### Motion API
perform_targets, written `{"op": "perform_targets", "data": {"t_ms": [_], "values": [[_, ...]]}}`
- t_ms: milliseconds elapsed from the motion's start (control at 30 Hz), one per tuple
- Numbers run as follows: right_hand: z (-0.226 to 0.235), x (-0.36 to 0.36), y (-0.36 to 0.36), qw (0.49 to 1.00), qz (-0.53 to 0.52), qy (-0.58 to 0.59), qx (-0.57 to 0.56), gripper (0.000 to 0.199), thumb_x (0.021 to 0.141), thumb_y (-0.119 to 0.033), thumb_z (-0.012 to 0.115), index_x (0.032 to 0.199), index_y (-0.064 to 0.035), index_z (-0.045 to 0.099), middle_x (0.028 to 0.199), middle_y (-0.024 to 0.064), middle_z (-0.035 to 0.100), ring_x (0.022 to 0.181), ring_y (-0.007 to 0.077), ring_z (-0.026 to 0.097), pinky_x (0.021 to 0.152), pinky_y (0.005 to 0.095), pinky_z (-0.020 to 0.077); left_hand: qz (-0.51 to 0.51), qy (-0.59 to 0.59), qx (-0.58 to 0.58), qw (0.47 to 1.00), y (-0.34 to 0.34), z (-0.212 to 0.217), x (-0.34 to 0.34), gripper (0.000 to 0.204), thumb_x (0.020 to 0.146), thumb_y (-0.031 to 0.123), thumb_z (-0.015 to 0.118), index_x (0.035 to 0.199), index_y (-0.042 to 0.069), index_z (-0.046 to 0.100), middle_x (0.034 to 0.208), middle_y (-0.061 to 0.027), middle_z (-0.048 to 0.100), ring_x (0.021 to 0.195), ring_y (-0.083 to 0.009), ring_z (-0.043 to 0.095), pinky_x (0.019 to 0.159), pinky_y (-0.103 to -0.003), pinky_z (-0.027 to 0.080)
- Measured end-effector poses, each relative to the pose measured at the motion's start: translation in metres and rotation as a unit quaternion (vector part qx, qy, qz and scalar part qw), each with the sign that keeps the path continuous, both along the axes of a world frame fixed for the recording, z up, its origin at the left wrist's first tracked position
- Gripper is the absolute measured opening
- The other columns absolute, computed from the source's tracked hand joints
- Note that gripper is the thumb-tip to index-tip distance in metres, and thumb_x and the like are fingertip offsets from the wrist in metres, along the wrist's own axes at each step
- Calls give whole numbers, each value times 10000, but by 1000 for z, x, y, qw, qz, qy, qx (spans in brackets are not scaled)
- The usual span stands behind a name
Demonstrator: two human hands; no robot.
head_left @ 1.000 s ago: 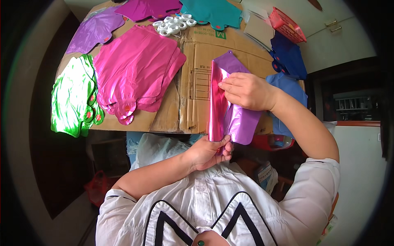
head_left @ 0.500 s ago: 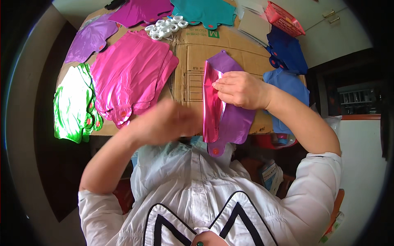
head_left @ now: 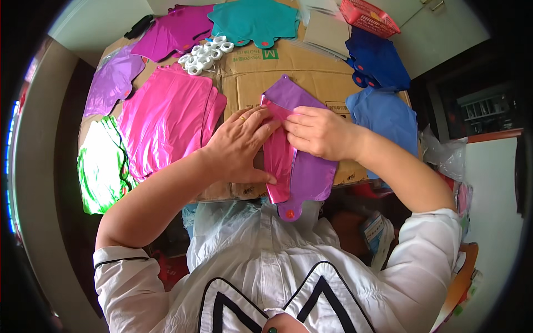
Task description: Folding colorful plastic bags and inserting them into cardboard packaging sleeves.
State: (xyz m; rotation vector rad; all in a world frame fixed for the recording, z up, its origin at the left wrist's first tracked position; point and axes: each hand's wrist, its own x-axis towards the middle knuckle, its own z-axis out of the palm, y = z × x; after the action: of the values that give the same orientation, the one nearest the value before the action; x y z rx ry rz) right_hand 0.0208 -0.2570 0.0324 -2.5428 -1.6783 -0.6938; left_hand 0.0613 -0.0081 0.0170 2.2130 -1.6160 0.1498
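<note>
A flat purple foil balloon (head_left: 311, 172) lies on the brown cardboard sheet (head_left: 327, 77), with a folded pink foil balloon (head_left: 277, 166) on top of it. My left hand (head_left: 241, 147) rests flat on the pink balloon's left edge, fingers spread. My right hand (head_left: 322, 133) pinches the pink balloon's upper end between thumb and fingers. The purple balloon's tail with a red dot hangs over the cardboard's near edge.
More flat foil balloons cover the cardboard: pink (head_left: 166, 116), green (head_left: 102, 166), light purple (head_left: 114, 83), magenta (head_left: 177, 28), teal (head_left: 255, 19), dark blue (head_left: 377, 58), light blue (head_left: 388, 119). Several white rings (head_left: 202, 53) lie at the back. A red basket (head_left: 369, 16) stands far right.
My left hand rose from below the balloons and came down flat on the pink one. The balloons now lie flatter on the cardboard instead of being held upright.
</note>
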Motion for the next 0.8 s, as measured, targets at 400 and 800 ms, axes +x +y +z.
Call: {"op": "perform_targets", "data": {"t_ms": [400,800], "values": [[11,-172,20,547,-526,592,272,439,919,-427,629,771,-14,625,698,125,655,747,238,698,652,355,522,12,1,67,998,-4,2,-7,1302,445,750,773,1390,-46,363,1388,-254,376,1354,-415,340,1145,-505,246],[-11,-100,-3,484,-474,451,581,341,874,-286,680,650,-73,536,592,-50,474,565,36,419,484,270,332,13,0,108,994,-7,3,-7,1345,454,806,735,1411,-45,324,1427,-242,337,1424,-386,230,1196,-513,118]]}}
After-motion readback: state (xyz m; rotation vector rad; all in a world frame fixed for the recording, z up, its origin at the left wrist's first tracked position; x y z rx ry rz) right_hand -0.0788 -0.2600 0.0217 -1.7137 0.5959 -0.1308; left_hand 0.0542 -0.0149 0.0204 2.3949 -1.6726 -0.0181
